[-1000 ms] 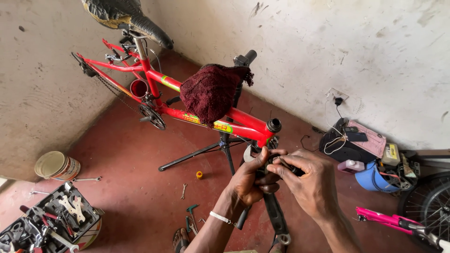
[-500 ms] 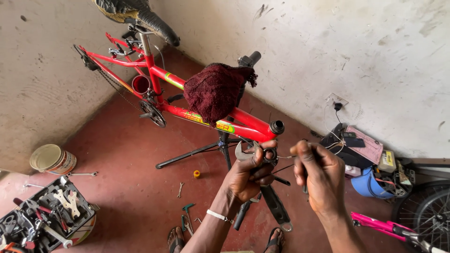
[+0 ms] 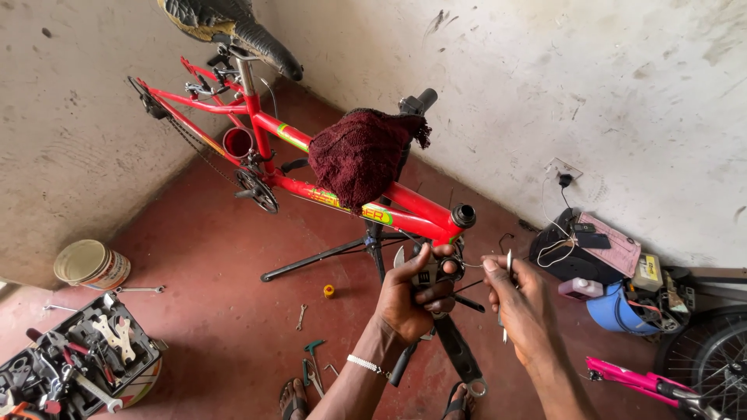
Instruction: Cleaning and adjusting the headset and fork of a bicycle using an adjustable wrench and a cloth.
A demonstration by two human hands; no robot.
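A: Left hand [image 3: 412, 299] wrapped round a metal brake/fork part [image 3: 429, 272], just below the head tube [image 3: 463, 216] of the red bike frame [image 3: 342, 190]. Fingers curled shut on it, thumb over the top.

B: Right hand [image 3: 521, 307]?

A: Fingertips pinched together on a thin silver tool [image 3: 507, 268], held upright just right of the part. Fine cable [image 3: 473, 265] spans the gap between the two hands.

B: Where does the part sit, and which way does it run?

A: Near end of the frame, centre of view, above the black fork leg [image 3: 457, 350]. Leg's long axis runs down and slightly right toward the floor, dropout end [image 3: 476, 386] lowest. Frame's long axis runs from far left to near right, clamped on a black repair stand [image 3: 373, 241], dark red rag [image 3: 359, 155] draped over the top tube.

B: Handling?

A: Part likely stiff steel or alloy, small, fairly light. Probably greasy, so a full wrap grip suits better than fingertips. Cable thin and springy, likely to kink if bent hard; best pinched close to the end. Tool slim, easy to drop.

B: Surroundings?

A: Open tool case [image 3: 74, 365] near left, paint tin [image 3: 89, 266] beyond it, loose spanners [image 3: 299, 316] on the red floor. Pink bike frame [image 3: 634, 381] and wheel [image 3: 712, 358] near right.
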